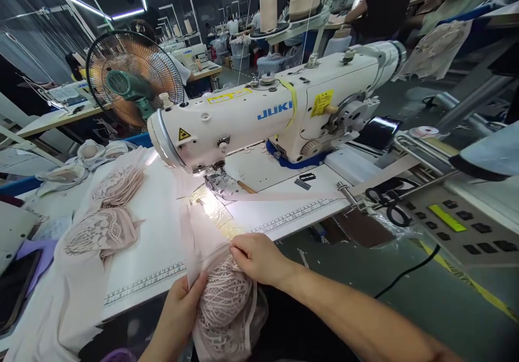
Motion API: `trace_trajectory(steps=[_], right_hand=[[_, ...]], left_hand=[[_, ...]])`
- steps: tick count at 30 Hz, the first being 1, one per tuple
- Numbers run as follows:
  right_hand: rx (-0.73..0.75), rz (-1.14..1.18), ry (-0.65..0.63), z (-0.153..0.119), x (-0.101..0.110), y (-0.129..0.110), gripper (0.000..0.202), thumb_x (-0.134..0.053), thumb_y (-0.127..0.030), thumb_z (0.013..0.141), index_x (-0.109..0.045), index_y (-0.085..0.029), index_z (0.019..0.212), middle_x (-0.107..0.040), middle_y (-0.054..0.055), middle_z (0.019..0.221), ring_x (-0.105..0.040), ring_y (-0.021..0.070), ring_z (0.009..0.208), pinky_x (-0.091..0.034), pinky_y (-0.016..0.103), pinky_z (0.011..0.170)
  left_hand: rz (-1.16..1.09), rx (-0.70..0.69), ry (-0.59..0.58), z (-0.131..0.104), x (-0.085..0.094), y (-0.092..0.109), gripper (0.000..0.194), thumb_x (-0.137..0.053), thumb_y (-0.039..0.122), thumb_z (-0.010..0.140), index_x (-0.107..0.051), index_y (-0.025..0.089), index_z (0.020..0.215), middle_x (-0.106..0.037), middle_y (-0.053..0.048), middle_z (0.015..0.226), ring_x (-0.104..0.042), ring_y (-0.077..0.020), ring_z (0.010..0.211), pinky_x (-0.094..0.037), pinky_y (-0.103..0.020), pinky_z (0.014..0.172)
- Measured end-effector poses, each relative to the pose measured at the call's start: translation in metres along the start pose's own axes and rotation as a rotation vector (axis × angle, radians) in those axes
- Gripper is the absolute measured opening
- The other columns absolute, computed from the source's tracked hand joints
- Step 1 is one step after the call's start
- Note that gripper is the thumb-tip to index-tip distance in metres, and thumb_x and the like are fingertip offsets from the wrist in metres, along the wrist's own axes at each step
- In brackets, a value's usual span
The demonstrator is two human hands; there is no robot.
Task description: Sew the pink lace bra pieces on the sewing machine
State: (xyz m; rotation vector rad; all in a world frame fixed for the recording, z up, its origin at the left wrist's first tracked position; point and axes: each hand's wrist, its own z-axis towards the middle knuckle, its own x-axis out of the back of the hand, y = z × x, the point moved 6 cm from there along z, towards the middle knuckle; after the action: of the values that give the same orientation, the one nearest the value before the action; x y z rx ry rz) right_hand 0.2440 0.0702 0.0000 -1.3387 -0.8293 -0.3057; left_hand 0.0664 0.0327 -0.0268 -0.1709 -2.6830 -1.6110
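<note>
A pale pink lace bra (227, 297) hangs over the table's front edge, its fabric running up to the sewing machine's needle area. My left hand (182, 302) grips the bra's left side, thumb on top of the cloth. At the upper right of the lace cup, my right hand (255, 256) pinches the fabric edge. The white JUKI sewing machine (243, 119) stands just beyond, its lamp lighting the cloth beneath the needle. A pink elastic band (292, 195) stretches from the right toward the needle.
Stacked lace bra pieces (101, 229) lie on the left of the white table (146, 248). A razor blade (307, 177) rests near the machine base. A fan (133, 81) stands behind. Scissors (389, 202) hang by the control panel (458, 227) at right. Other people sit farther back.
</note>
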Motion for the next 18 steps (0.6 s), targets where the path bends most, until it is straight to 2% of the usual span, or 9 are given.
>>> trace_trajectory(steps=[4, 7, 9, 11, 14, 15, 16, 17, 18], right_hand=[[-0.085, -0.266, 0.004, -0.014, -0.011, 0.009, 0.017, -0.051, -0.024, 0.090, -0.057, -0.019, 0.075, -0.065, 0.005, 0.075, -0.051, 0.0163, 0.065, -0.019, 0.031, 0.057], [-0.144, -0.340, -0.003, -0.024, -0.011, 0.015, 0.015, -0.051, -0.023, 0.089, -0.063, -0.019, 0.080, -0.069, 0.005, 0.078, -0.057, 0.0181, 0.067, -0.021, 0.032, 0.056], [-0.155, -0.280, 0.037, -0.034, -0.002, 0.019, 0.020, -0.046, -0.021, 0.091, -0.064, -0.019, 0.082, -0.069, 0.005, 0.078, -0.060, 0.0187, 0.069, -0.029, 0.030, 0.059], [-0.157, -0.118, 0.142, -0.048, 0.012, 0.028, 0.026, -0.041, -0.026, 0.095, -0.066, -0.019, 0.090, -0.069, 0.006, 0.083, -0.062, 0.0195, 0.075, -0.039, 0.030, 0.066], [-0.214, 0.172, 0.330, -0.073, 0.026, 0.057, 0.042, -0.041, -0.053, 0.096, -0.066, -0.019, 0.101, -0.067, 0.009, 0.096, -0.062, 0.0208, 0.078, -0.048, 0.032, 0.071], [-0.254, 0.264, 0.325, -0.081, 0.023, 0.068, 0.051, -0.042, -0.062, 0.094, -0.067, -0.018, 0.100, -0.066, 0.011, 0.100, -0.060, 0.0200, 0.074, -0.049, 0.033, 0.069], [-0.281, 0.369, 0.247, -0.086, 0.013, 0.076, 0.061, -0.043, -0.073, 0.089, -0.067, -0.018, 0.098, -0.066, 0.012, 0.100, -0.060, 0.0201, 0.072, -0.049, 0.034, 0.069], [-0.287, 0.499, 0.141, -0.091, 0.000, 0.079, 0.073, -0.044, -0.084, 0.082, -0.069, -0.016, 0.096, -0.067, 0.013, 0.096, -0.061, 0.0218, 0.074, -0.051, 0.034, 0.069], [-0.275, 0.656, -0.024, -0.094, -0.019, 0.078, 0.084, -0.044, -0.092, 0.075, -0.070, -0.015, 0.097, -0.068, 0.014, 0.096, -0.063, 0.0241, 0.080, -0.052, 0.035, 0.072]], left_hand=[[-0.385, 0.198, -0.030, -0.005, -0.018, -0.031, 0.053, -0.093, 0.048, 0.055, -0.078, 0.012, 0.092, -0.076, -0.011, 0.079, -0.073, -0.0343, 0.086, -0.058, -0.042, 0.081], [-0.518, 0.306, -0.104, -0.005, -0.033, -0.043, 0.055, -0.093, 0.038, 0.059, -0.076, 0.009, 0.103, -0.077, -0.016, 0.087, -0.074, -0.0363, 0.087, -0.058, -0.046, 0.083], [-0.562, 0.337, -0.123, -0.005, -0.038, -0.045, 0.053, -0.092, 0.034, 0.061, -0.075, 0.006, 0.103, -0.077, -0.018, 0.088, -0.074, -0.0378, 0.086, -0.058, -0.048, 0.084], [-0.602, 0.343, -0.115, -0.006, -0.039, -0.043, 0.051, -0.092, 0.032, 0.062, -0.075, 0.005, 0.102, -0.077, -0.018, 0.087, -0.074, -0.0386, 0.086, -0.058, -0.049, 0.085], [-0.663, 0.351, -0.137, -0.009, -0.040, -0.035, 0.045, -0.090, 0.027, 0.067, -0.074, 0.005, 0.103, -0.077, -0.018, 0.088, -0.074, -0.0376, 0.088, -0.058, -0.048, 0.087], [-0.681, 0.352, -0.151, -0.010, -0.040, -0.032, 0.043, -0.089, 0.026, 0.069, -0.074, 0.005, 0.103, -0.077, -0.017, 0.089, -0.075, -0.0369, 0.088, -0.057, -0.048, 0.087], [-0.699, 0.347, -0.159, -0.010, -0.041, -0.029, 0.041, -0.088, 0.026, 0.070, -0.074, 0.006, 0.103, -0.077, -0.017, 0.090, -0.075, -0.0365, 0.088, -0.057, -0.048, 0.088], [-0.717, 0.336, -0.156, -0.010, -0.041, -0.026, 0.040, -0.088, 0.027, 0.070, -0.074, 0.006, 0.102, -0.077, -0.017, 0.091, -0.075, -0.0362, 0.088, -0.057, -0.048, 0.088], [-0.731, 0.319, -0.146, -0.008, -0.040, -0.023, 0.040, -0.088, 0.027, 0.069, -0.074, 0.006, 0.100, -0.077, -0.017, 0.090, -0.075, -0.0361, 0.087, -0.058, -0.048, 0.087]])
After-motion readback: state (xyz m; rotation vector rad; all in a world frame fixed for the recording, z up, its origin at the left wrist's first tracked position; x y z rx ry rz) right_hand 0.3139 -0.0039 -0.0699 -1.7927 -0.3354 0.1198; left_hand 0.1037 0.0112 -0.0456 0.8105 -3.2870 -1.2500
